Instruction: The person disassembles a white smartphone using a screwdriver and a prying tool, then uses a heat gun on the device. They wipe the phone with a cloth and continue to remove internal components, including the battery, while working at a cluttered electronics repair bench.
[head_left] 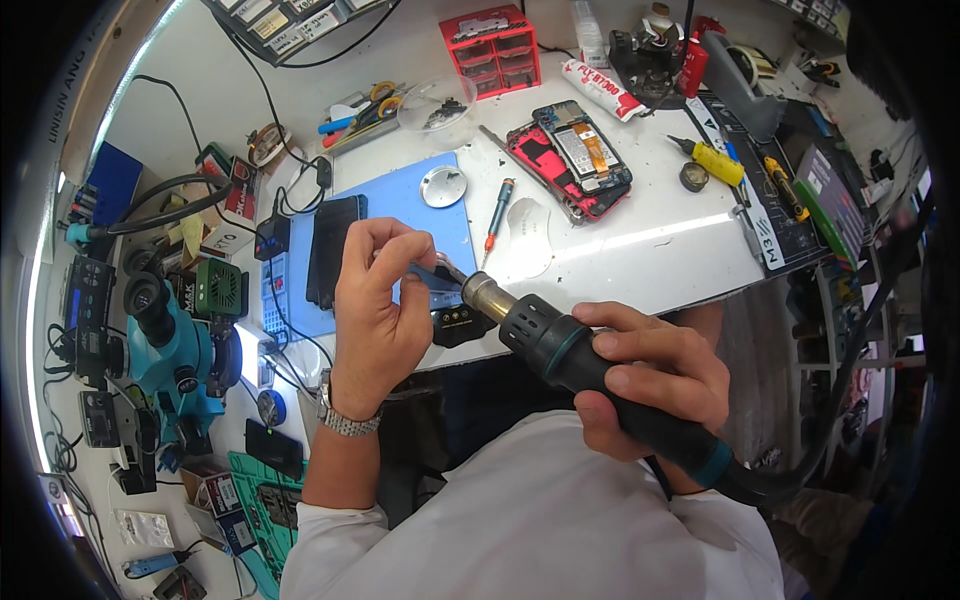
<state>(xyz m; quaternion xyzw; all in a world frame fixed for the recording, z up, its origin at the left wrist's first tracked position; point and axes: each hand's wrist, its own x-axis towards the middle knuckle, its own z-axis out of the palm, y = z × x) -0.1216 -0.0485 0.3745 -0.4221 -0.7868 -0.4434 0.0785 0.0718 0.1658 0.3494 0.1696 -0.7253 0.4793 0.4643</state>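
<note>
My right hand (655, 385) grips a black hot air gun (560, 350) with teal rings. Its brass nozzle (490, 295) points up-left, toward my left hand (382, 310). The fingers of that hand are curled and pinched over a small metallic piece (445, 268) beside the nozzle; exactly what they hold is unclear. Beneath lies a black object (458, 325) with printed marks, at the front of the blue mat (430, 195). A dark phone (328, 240) rests left of my hand, and a slim screwdriver (500, 215) lies behind the nozzle.
An opened phone (578, 150) sits at back centre near a red drawer box (490, 55). A round metal dish (442, 187) is on the mat. A teal microscope (175, 360) and wires crowd the left; a yellow syringe (715, 163) and tools lie right.
</note>
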